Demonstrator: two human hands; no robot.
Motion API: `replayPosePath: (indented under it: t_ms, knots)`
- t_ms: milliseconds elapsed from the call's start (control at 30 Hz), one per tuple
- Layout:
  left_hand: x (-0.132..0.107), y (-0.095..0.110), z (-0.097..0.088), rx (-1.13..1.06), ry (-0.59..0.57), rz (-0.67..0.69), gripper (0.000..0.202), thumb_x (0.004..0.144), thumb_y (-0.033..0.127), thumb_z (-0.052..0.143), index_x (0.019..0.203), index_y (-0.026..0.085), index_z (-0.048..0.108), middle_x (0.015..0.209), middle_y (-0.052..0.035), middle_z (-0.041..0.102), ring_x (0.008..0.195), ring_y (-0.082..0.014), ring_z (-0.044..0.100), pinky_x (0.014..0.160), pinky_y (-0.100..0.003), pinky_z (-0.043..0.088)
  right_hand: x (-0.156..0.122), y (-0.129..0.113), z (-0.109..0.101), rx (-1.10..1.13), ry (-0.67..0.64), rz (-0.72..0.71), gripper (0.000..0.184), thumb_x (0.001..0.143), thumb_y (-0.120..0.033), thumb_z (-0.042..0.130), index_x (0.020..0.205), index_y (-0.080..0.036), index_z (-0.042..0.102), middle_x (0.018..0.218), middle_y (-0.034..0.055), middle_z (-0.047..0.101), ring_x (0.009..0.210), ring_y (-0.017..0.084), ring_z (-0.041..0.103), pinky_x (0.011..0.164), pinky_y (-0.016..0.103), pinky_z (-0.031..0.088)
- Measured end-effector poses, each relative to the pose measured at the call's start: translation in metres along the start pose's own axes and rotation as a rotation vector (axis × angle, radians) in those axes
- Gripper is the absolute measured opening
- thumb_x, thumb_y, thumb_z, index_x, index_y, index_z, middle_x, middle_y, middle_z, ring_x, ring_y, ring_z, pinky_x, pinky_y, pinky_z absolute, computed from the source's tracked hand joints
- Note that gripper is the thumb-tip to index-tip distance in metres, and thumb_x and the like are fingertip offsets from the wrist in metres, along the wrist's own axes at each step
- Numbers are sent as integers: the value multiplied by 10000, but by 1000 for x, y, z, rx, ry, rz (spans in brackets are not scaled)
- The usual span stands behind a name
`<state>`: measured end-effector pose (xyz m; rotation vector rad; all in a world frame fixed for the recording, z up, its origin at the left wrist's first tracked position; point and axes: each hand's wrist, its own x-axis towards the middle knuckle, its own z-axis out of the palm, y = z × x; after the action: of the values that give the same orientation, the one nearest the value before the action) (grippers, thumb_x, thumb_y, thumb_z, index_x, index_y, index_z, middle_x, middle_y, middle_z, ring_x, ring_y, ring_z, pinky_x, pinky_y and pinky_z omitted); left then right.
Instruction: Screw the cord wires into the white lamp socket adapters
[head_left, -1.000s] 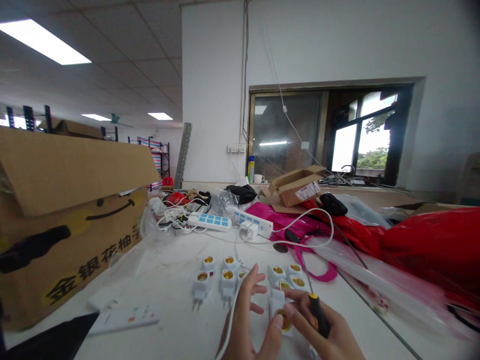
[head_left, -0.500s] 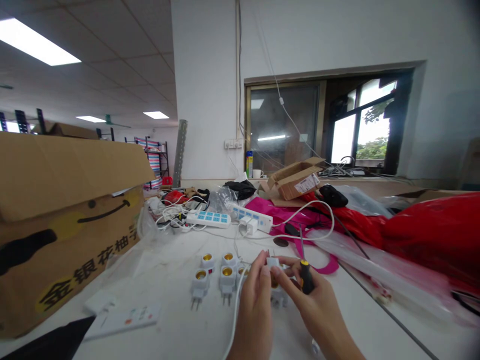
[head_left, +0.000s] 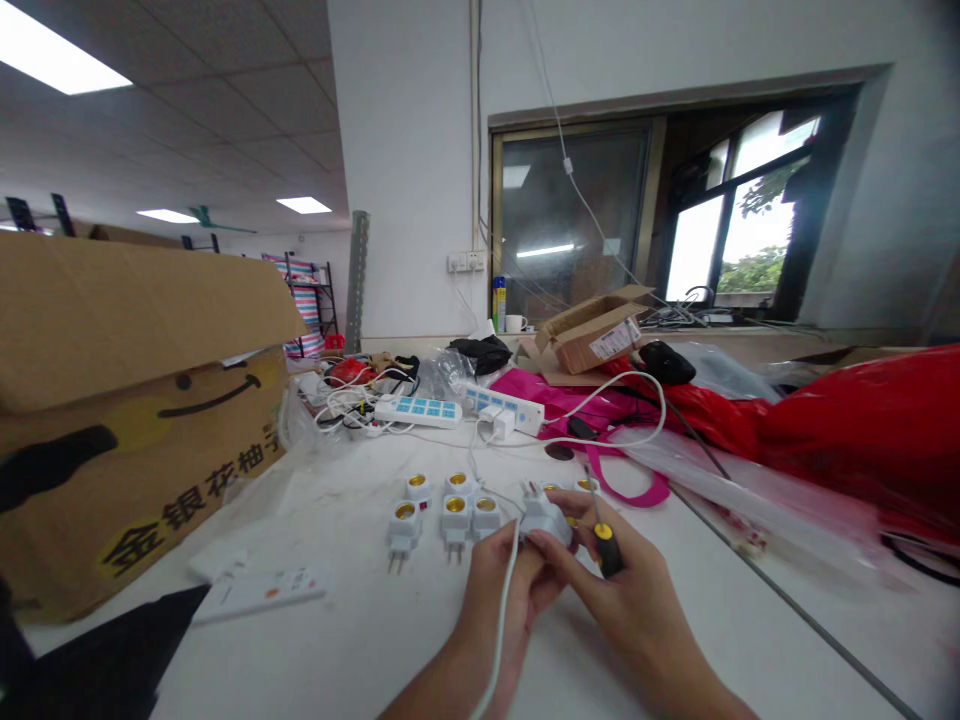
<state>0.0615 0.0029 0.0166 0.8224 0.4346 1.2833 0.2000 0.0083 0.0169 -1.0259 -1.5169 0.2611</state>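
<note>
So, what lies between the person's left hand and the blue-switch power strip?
In the head view, white lamp socket adapters stand on the table between the left hand and the power strip.

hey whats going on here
A person holds a white lamp-socket adapter in both hands, the left hand cupping it beside a white cable. The right hand grips a yellow-and-black screwdriver next to it. More adapters with brass sockets stand on the white table ahead.

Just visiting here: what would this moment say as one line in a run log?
left hand: holds white lamp-socket adapter | right hand: grips screwdriver | nearby: more adapters on white table
</note>
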Motion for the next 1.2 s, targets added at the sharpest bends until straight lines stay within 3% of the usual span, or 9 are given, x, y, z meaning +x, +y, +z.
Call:
replayPosePath:
  t_ms: [233,367,567,867,1200]
  knots:
    - [3,-5,-15,-322,5,-67,274,655,22,933,893,99,820,962,-92,818,857,-170,761,816,-233,631,-8,-1,1,-77,-53,-345,288,989,-260,744,806,-271,522,1245,90,783,1129,246,766,963,349,606]
    - [6,-5,-20,-386,-20,-111,300,609,-29,905,854,103,792,908,-63,789,806,-135,723,788,-217,616,-11,-1,-1,-130,-79,-427,258,1006,-209,716,853,-275,519,1301,80,764,1153,232,761,946,314,610]
    - [7,-2,-23,-401,-70,-143,248,669,-61,858,855,85,784,906,-70,767,829,-134,712,792,-205,590,-11,-1,-2,-165,-91,-481,247,1022,-155,663,887,-278,496,1324,68,739,1192,202,738,978,278,589]
    - [8,1,-20,-382,-65,-183,202,642,-67,815,642,103,706,677,-31,688,690,-146,673,716,-227,585,-11,-4,-6,-202,-121,-508,277,955,-55,617,885,-282,475,1348,59,725,1201,197,730,990,275,593]
    - [8,4,-21,-441,16,-222,247,794,-157,655,740,78,705,796,-67,714,680,-109,683,729,-186,610,-10,-3,-4,-200,-139,-514,308,920,10,554,899,-283,462,1403,64,709,1280,189,700,1029,267,575]
